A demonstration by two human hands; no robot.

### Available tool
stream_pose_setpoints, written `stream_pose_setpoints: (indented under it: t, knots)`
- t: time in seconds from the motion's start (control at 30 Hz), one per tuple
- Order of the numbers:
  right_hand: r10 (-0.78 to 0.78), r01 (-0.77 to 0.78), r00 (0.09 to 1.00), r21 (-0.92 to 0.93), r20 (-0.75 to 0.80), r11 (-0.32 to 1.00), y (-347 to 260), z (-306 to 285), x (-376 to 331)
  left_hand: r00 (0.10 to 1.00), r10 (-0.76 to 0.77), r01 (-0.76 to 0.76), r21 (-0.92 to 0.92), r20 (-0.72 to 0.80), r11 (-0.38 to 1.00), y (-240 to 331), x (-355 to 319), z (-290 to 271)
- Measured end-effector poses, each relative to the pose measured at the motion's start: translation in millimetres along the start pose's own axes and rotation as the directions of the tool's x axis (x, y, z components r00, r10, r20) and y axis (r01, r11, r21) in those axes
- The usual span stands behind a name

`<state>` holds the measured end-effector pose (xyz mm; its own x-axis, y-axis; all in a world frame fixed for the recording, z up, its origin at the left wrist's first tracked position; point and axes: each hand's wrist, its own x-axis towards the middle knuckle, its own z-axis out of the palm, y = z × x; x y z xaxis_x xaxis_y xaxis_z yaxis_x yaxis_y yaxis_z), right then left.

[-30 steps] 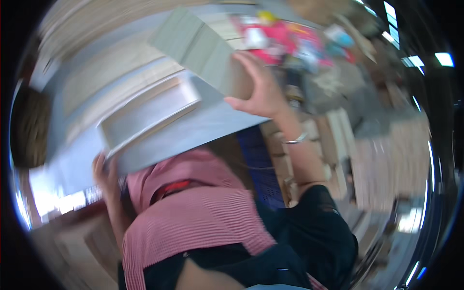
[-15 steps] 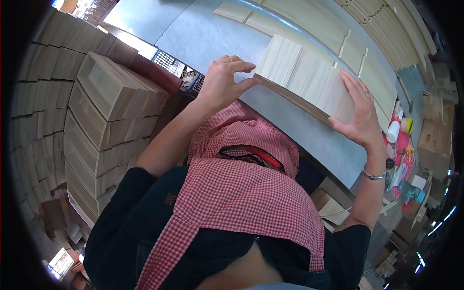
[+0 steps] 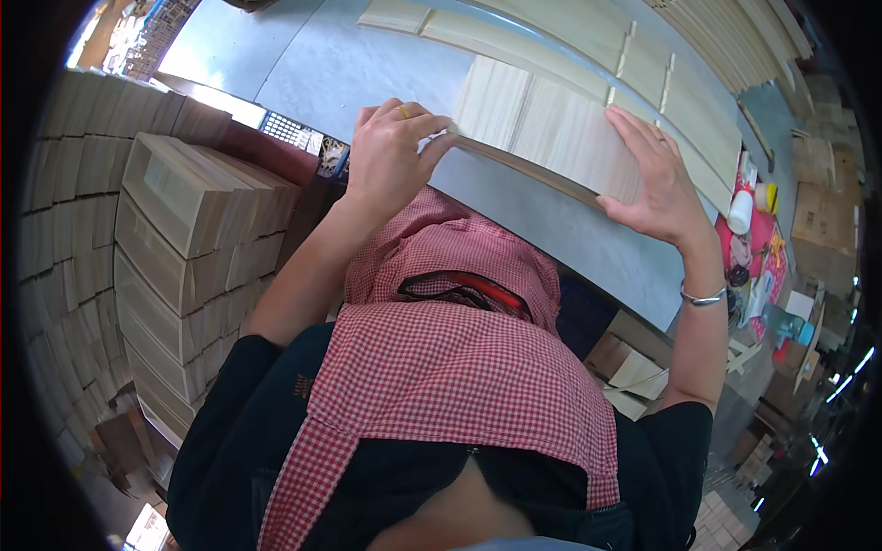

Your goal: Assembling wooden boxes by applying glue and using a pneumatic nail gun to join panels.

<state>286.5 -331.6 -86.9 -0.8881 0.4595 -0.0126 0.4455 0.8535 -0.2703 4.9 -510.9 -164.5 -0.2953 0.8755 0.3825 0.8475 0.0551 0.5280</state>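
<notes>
A block of thin, pale wooden boards [image 3: 542,115], packed tightly together, lies on the grey-blue tabletop [image 3: 551,220] in front of me. At its near left corner is my left hand [image 3: 395,151], thumb and fingertips closed on the edge. The opposite end is spanned by my right hand [image 3: 654,179], with its thumb at the near corner and its fingers along the far side. Together the two hands hold the block from both ends. The faces of the inner boards are hidden.
Flat wooden panels [image 3: 496,46] lie beyond the block. Tall stacks of wooden trays or frames [image 3: 165,197] stand at my left. A dark crate [image 3: 287,131] sits by the table's left edge. Bottles and a pink cloth [image 3: 749,243] are at the right, near cardboard boxes [image 3: 822,220].
The view has shifted slightly, moving the table and block leftward in it. My left thumb and fingertips have drawn closer together at the corner. My right hand keeps its place at the other end.
</notes>
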Motion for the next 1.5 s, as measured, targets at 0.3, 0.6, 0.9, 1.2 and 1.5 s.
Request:
stream_pose_setpoints:
  t: [0.3,0.6,0.9,1.2,1.5]
  knots:
    - [-0.051,0.049,0.998,-0.072,-0.024,0.996,5,11,-1,0.994,-0.031,0.028,0.03,0.105,0.999,2,8,-7]
    - [-0.017,0.017,1.0,-0.041,-0.005,0.999,-2,20,4,0.976,-0.072,0.042,0.147,0.205,0.988,12,17,-15]
    - [0.117,-0.076,0.856,0.101,-0.503,0.992,27,1,-56,0.986,-0.023,-0.008,0.181,0.168,0.983,20,13,-16]
    - [0.526,-0.449,0.746,0.275,-0.409,0.85,-5,51,-111,0.976,0.003,-0.052,0.217,0.219,0.975,23,23,-20]
    - [0.39,-0.356,0.792,0.163,-0.47,0.92,8,62,-112,0.96,-0.007,-0.063,0.239,0.281,0.969,27,25,-21]
